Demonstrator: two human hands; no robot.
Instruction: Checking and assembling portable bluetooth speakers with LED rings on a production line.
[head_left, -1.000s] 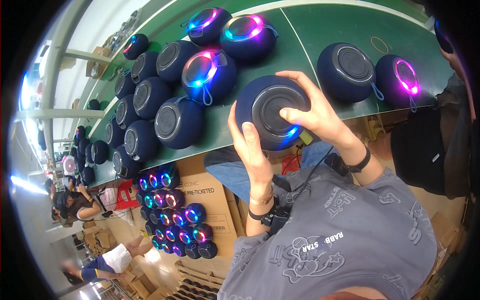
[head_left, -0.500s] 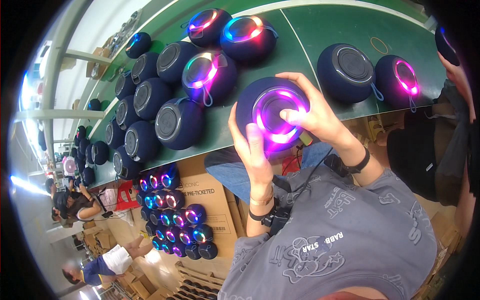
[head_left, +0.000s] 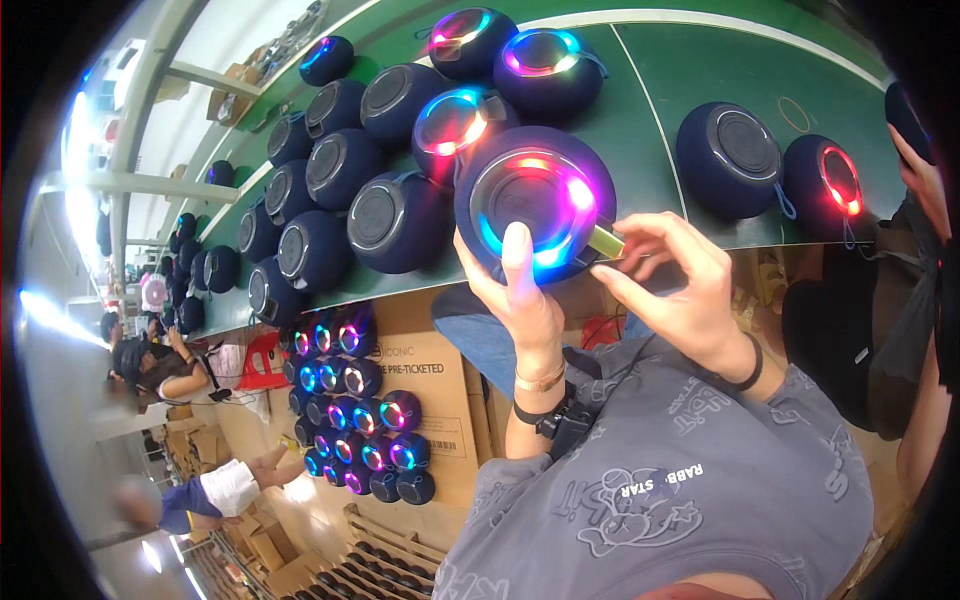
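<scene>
A round dark-blue speaker [head_left: 500,170] with a ring of coloured lights is held up over the table's near edge, its top turned toward me. My left hand [head_left: 518,300] grips it from below and the left, the thumb lying on its face. At the speaker's lower right side a small yellow-green flat piece [head_left: 605,243] sticks out. The fingertips of my right hand [head_left: 675,285] are curled around the outer end of that piece, with the thumb just below. How the piece meets the speaker is hidden.
On the green table [head_left: 640,150] many similar speakers [head_left: 385,225] stand to the left. An unlit speaker [head_left: 730,160] and a red-lit speaker [head_left: 828,185] are at the right, near a rubber band [head_left: 793,114]. Lit speakers [head_left: 360,412] fill rows beside a cardboard box [head_left: 440,400]. Other people are nearby.
My right hand has left the speaker's face and moved to the yellow-green piece at its side. The speaker tilts more in my left hand, and its lights went from pink-purple to several colours.
</scene>
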